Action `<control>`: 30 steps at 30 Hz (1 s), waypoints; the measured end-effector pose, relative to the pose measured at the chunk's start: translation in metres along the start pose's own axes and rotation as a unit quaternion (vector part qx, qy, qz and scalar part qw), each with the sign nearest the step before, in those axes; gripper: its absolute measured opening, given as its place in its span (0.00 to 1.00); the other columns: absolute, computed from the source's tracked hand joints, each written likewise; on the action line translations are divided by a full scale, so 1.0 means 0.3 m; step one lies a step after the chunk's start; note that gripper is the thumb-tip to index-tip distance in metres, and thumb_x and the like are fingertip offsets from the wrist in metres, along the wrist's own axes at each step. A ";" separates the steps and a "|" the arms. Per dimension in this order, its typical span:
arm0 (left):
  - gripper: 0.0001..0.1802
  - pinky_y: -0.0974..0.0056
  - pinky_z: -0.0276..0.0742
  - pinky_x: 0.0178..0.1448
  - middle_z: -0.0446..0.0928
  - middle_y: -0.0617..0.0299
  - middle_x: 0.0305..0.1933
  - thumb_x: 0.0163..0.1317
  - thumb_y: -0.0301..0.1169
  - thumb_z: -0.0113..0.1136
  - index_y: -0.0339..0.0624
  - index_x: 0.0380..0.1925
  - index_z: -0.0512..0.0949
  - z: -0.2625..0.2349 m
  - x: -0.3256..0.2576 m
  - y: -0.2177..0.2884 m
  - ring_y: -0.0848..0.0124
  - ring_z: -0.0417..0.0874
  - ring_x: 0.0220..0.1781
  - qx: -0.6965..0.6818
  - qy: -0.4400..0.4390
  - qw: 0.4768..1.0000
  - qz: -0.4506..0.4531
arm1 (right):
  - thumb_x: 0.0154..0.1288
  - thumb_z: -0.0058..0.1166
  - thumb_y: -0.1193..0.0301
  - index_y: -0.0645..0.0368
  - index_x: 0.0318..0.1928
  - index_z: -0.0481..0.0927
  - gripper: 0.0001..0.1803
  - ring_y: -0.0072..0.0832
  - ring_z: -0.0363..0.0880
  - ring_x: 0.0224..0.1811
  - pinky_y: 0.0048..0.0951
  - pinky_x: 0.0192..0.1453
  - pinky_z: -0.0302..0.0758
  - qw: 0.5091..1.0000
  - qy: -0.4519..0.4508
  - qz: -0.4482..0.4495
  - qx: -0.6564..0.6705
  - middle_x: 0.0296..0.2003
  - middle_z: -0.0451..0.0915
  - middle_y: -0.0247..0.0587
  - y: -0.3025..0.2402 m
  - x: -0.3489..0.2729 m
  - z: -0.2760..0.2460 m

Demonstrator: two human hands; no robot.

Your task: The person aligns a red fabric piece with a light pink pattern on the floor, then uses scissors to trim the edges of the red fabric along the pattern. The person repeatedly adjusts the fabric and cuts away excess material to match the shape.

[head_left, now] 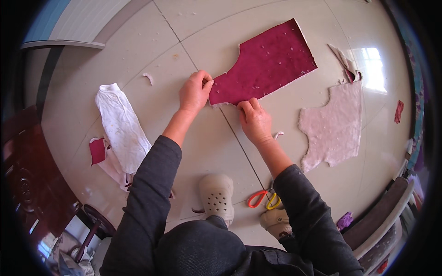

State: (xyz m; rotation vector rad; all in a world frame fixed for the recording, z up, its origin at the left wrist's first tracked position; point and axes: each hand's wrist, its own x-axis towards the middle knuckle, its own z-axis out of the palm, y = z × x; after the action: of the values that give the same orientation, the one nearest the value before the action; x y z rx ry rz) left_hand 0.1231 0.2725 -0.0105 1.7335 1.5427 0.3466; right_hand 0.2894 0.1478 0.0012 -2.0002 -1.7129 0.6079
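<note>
A cut piece of dark red fabric (pixel 276 60) with curved notches and a pale fuzzy edge lies flat on the tiled floor. My left hand (pixel 195 90) pinches its near left corner between thumb and fingers. My right hand (pixel 256 120) is closed on its near edge, knuckles up. To the right lies a pale pink, fleecy cut piece (pixel 334 126) of similar shape. By my right forearm rests a pair of scissors (pixel 264 198) with one red and one yellow handle loop; the sleeve hides part of it.
White cloth (pixel 122 129) lies at left over pink fabric with a dark red patch (pixel 97 151). Small scraps (pixel 148 78) and lint dot the floor. My feet wear beige clogs (pixel 216 195). A dark wooden piece of furniture (pixel 37 175) stands left; a brown cushioned seat (pixel 380 214) stands lower right.
</note>
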 end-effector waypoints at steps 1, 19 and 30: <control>0.06 0.63 0.75 0.37 0.78 0.65 0.34 0.60 0.31 0.62 0.45 0.33 0.75 -0.003 0.002 -0.001 0.69 0.79 0.33 -0.020 0.009 1.000 0.006 | 0.54 0.55 0.75 0.50 0.35 0.77 0.07 0.34 0.77 0.37 0.37 0.36 0.75 1.000 -0.004 0.005 0.003 0.33 0.72 0.34 -0.001 0.000 0.000; 0.19 0.67 0.78 0.38 0.72 0.61 0.39 0.51 0.21 0.67 0.40 0.43 0.72 0.009 -0.052 -0.040 0.73 0.76 0.30 0.002 0.056 0.997 0.045 | 0.56 0.51 0.79 0.53 0.37 0.74 0.09 0.40 0.76 0.38 0.40 0.38 0.74 0.994 -0.023 0.062 0.092 0.35 0.73 0.38 -0.005 0.005 -0.042; 0.22 0.63 0.77 0.39 0.71 0.60 0.41 0.50 0.16 0.63 0.42 0.46 0.72 0.029 -0.130 0.004 0.68 0.77 0.33 -0.037 0.060 0.992 0.109 | 0.56 0.56 0.78 0.53 0.47 0.76 0.16 0.38 0.77 0.44 0.38 0.43 0.77 0.996 -0.053 -0.035 0.059 0.39 0.73 0.38 -0.090 0.193 -0.064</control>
State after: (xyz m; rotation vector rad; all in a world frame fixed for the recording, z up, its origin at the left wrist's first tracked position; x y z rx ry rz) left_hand 0.1206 0.2330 -0.0044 1.8550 1.4053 0.6213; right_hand 0.2871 0.2081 0.0297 -1.8479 -1.7583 0.7843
